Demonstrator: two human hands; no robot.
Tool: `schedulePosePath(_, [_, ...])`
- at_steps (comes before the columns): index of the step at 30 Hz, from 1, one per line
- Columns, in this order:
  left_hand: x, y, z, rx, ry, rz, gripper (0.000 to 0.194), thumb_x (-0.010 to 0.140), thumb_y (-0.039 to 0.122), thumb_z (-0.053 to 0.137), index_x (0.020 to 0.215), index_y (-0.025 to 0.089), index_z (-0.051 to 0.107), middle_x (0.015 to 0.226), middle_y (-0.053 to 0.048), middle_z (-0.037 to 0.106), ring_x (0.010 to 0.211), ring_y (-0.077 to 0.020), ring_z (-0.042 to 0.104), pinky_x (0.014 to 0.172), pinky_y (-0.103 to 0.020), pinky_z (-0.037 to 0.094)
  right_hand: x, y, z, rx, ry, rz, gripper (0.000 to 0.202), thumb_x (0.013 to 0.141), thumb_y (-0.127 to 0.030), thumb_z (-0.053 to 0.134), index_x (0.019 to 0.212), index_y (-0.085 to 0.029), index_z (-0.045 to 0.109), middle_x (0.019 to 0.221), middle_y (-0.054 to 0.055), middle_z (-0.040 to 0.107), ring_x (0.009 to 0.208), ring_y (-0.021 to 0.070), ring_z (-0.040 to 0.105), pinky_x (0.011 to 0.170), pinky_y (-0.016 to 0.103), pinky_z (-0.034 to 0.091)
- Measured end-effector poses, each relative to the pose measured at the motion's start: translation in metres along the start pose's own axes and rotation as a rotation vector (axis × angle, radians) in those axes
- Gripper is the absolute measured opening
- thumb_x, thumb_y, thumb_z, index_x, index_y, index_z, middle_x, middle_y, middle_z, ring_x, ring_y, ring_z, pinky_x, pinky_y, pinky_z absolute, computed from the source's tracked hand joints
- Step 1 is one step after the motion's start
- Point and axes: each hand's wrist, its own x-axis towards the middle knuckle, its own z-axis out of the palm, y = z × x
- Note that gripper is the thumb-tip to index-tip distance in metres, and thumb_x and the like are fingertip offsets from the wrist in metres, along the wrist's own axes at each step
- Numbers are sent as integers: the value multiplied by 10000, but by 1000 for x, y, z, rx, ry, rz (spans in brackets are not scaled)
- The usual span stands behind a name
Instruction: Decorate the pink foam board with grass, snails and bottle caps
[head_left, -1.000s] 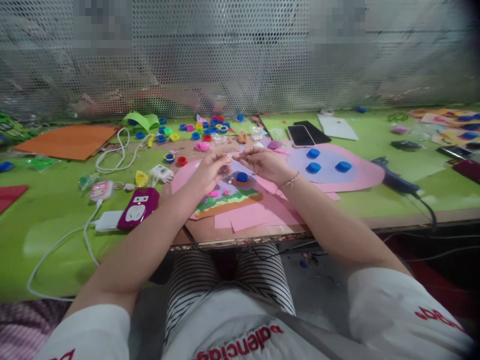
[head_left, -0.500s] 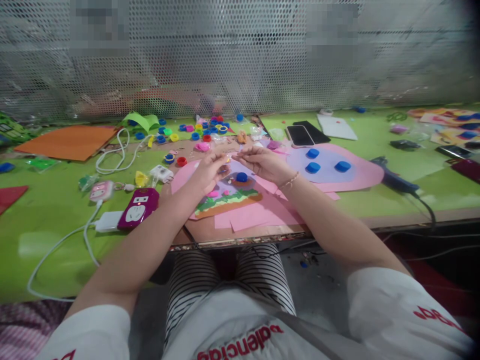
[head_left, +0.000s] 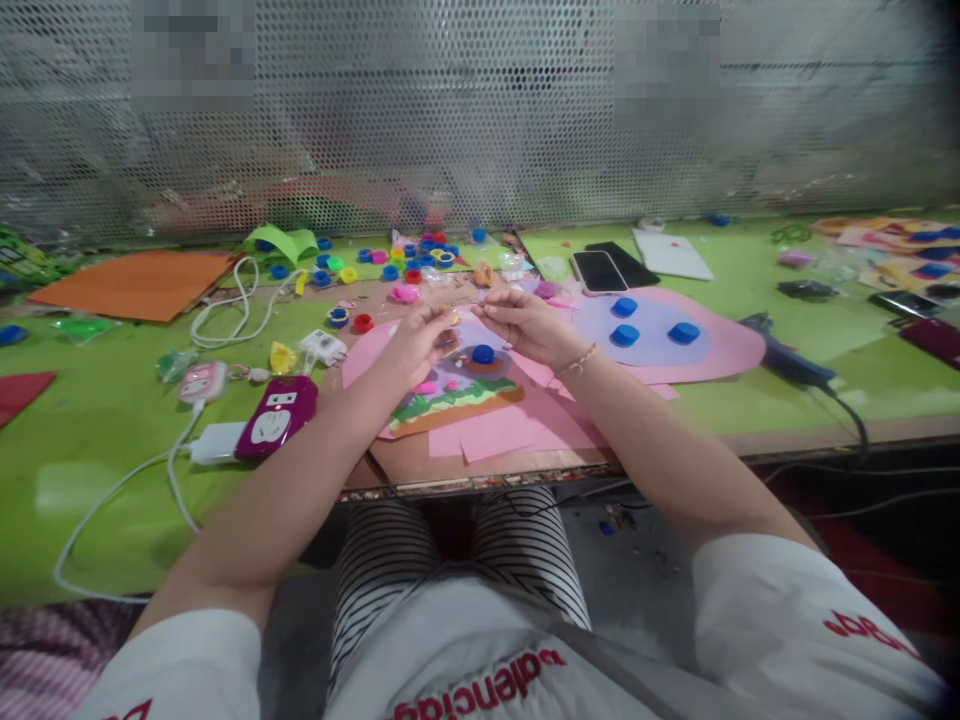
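My left hand point(head_left: 421, 345) is held over a decorated paper picture point(head_left: 457, 405), thumb and forefinger pinched on a small yellow piece point(head_left: 454, 318), perhaps clay. Just to its right, my right hand point(head_left: 529, 328) is also pinched; whatever lies between its fingertips is too small to make out. A narrow gap parts the two sets of fingertips. The picture has a pink edge, a green and brown strip along the bottom, and small pink bits. A blue bottle cap point(head_left: 483, 354) sits on it below my hands.
Right of my hands lies a pink and lilac paper shape point(head_left: 720, 350) bearing several blue caps. A glue gun point(head_left: 787, 355) with a cord rests beside it. Behind are loose colored caps point(head_left: 391, 272) and a phone point(head_left: 598, 271). A purple power socket point(head_left: 276, 418) with white cables stands left.
My right fingertips have drawn slightly away to the right from the left ones. My left hand keeps its pinch on the yellow piece, almost unmoved.
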Motion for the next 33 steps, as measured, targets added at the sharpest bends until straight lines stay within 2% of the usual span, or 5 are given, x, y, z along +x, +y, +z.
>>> schedulePosePath(11, [2, -1, -1, -7, -9, 4, 142, 737, 95, 628, 730, 158, 501, 632, 44, 537, 549, -62, 531, 642, -236, 475, -2, -1, 1, -51, 4, -22, 205, 758, 28, 601, 821, -144, 693, 905, 18, 717, 950, 93, 660, 1008, 228, 450])
schedulePosePath(16, [0, 0, 0, -19, 0, -5, 119, 761, 87, 595, 734, 156, 503, 635, 34, 551, 536, -70, 535, 628, -242, 472, 1, 0, 1, -32, 67, -33, 131, 707, -45, 712, 708, -161, 650, 752, -16, 693, 816, 73, 677, 763, 134, 541])
schedulePosePath(23, [1, -1, -1, -11, -10, -14, 153, 730, 115, 650, 732, 161, 504, 641, 39, 551, 539, -61, 530, 647, -237, 473, 0, -2, 3, -94, 75, -29, 221, 637, -184, 799, 616, -162, 580, 583, -59, 603, 512, 16, 565, 515, 91, 485])
schedulePosePath(26, [1, -1, -1, -9, -7, -20, 156, 728, 117, 653, 736, 162, 504, 647, 39, 553, 540, -61, 531, 645, -238, 472, -1, -1, 2, -80, 67, -26, 188, 626, -145, 797, 641, -162, 611, 600, -54, 620, 552, 25, 593, 556, 100, 499])
schedulePosePath(33, [0, 0, 0, -16, -12, -7, 140, 741, 102, 636, 734, 155, 507, 631, 43, 539, 546, -60, 532, 640, -231, 471, -3, -2, 4, -71, -67, 7, 229, 631, -11, 737, 796, -162, 686, 843, 0, 710, 905, 100, 662, 830, 199, 535])
